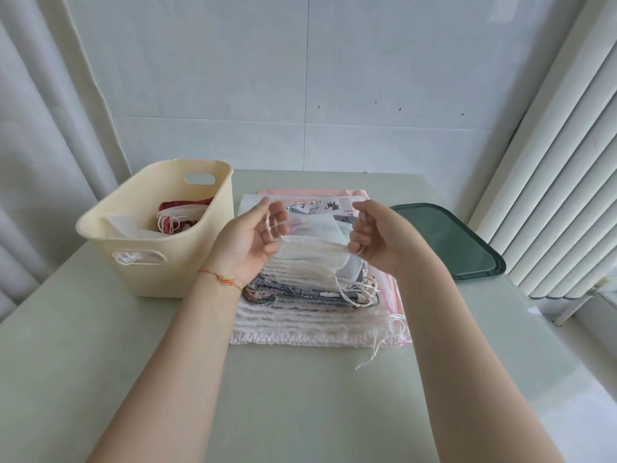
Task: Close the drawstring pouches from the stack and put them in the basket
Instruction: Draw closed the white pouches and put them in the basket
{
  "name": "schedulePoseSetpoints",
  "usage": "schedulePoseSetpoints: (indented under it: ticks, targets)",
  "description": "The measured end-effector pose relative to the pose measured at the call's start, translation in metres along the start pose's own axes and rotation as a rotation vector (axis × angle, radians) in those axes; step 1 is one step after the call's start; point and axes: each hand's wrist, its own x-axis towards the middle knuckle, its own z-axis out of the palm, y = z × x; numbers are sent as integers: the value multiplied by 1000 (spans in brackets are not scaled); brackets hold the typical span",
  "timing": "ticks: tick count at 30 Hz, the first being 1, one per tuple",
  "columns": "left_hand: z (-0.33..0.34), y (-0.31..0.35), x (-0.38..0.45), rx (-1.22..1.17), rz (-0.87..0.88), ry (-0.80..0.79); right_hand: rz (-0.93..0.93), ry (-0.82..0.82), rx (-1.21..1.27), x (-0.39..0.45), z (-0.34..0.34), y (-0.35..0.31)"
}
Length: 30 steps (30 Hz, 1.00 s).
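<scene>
Basket [173,262] far left, pouches inside mostly hidden by its wall. Left hand [248,242] and right hand [377,237] pinch opposite ends of a sheer white pouch [314,235] above the stack [317,315]; cord grip unclear. Green tray [467,248] right.
</scene>
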Motion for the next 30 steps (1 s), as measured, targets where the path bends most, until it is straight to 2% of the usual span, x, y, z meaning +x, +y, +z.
schedulePoseSetpoints:
  ticks: [3, 5, 7, 8, 10, 12, 13, 17, 20, 24, 28, 30]
  targets:
    - [-7, -8, 5, 200, 36, 34, -12, 9, -264, 2, 0, 5]
    - [-14, -8, 8, 341, 111, 102, -140, 174, -569, 4, -4, 5]
    - [-18, -4, 8, 369, 147, 154, -292, 441, -906, 6, -13, 1]
    - [-19, -2, 7, 362, 156, 166, -344, 540, -979, 8, -19, -2]
    - [-17, 0, 5, 388, 176, 164, -411, 609, -986, 9, -26, -6]
    - [-11, -1, 3, 488, 197, 147, -435, 557, -1032, 8, -23, -6]
    - [-6, -1, 1, 549, 203, 128, -432, 481, -1057, 5, -18, -5]
    - [12, 4, -9, 715, 187, 59, -392, 31, -1044, -10, 13, 1]
    - [22, 4, -16, 737, 168, 19, -384, -163, -955, -15, 31, 8]
    - [20, 3, -14, 807, 135, -24, -419, -201, -943, -15, 37, 11]
    - [17, 2, -12, 803, 109, -144, -507, -94, -1040, -13, 37, 11]
    - [18, 1, -12, 776, 94, -195, -537, -45, -999, -11, 37, 11]
